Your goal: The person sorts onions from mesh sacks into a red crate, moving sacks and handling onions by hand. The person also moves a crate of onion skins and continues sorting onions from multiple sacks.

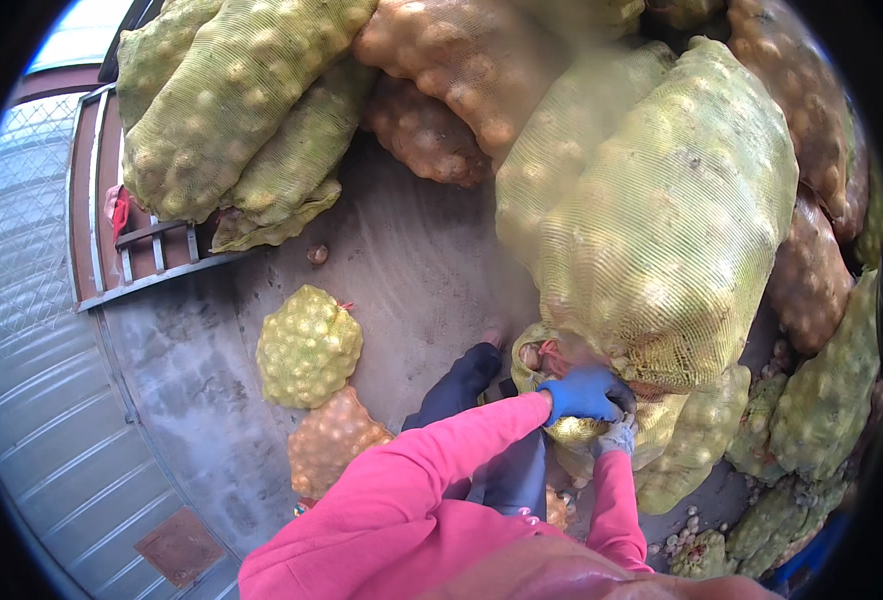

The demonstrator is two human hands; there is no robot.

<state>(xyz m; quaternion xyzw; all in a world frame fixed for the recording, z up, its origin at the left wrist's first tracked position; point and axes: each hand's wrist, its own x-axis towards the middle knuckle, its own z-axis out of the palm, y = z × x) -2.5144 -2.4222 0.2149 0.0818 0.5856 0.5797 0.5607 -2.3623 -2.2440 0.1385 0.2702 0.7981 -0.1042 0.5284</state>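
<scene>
My left hand, in a blue work glove, lies at the lower end of a large yellow-green mesh sack of onions. Close below it, my right hand, in a greyish glove, meets its fingertips at gathered yellow netting. Both hands seem to pinch this netting, but the fingers are partly hidden. An opened yellow mesh bag stands under the large sack, with onions and red tie string showing at its mouth.
Piled mesh sacks surround the concrete floor. A small yellow sack and an orange one lie at my left. Loose onions are scattered at lower right. A metal-framed rack stands by the corrugated wall.
</scene>
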